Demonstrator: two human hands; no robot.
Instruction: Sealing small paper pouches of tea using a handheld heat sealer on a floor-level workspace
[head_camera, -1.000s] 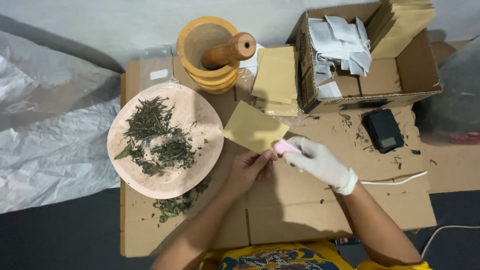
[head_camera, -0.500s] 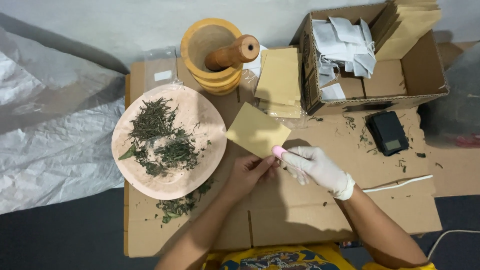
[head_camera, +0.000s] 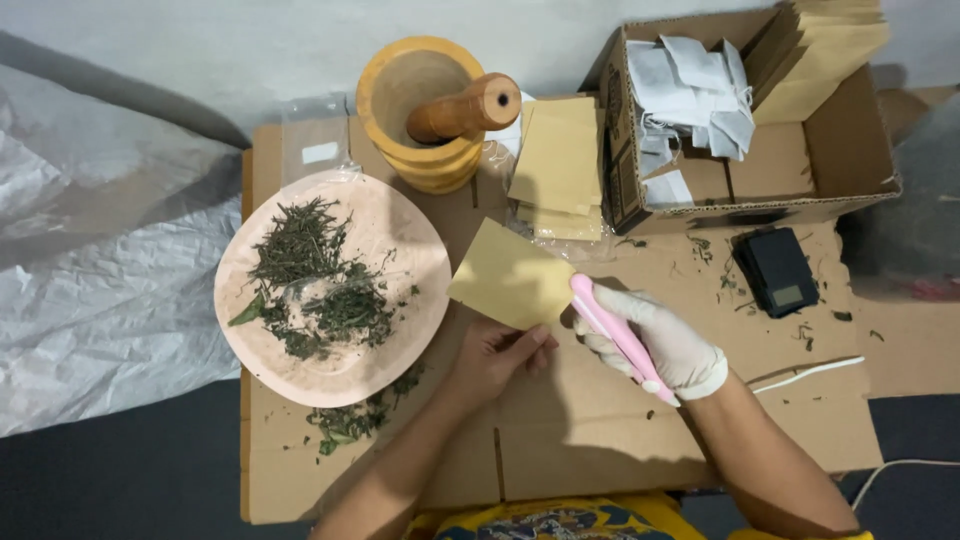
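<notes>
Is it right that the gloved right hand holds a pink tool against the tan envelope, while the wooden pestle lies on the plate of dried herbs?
Not quite. In the head view the wooden pestle rests in the mortar, not on the plate. The rest holds: the gloved right hand holds the pink tool against the tan envelope.

The pink tool (head_camera: 620, 340) is hiding part of the gloved right hand (head_camera: 655, 340), and its tip is disappearing behind the yellow envelope (head_camera: 510, 285). Both forearms are running off the bottom edge. The small black device's (head_camera: 777, 272) screen is showing too small to read.
</notes>
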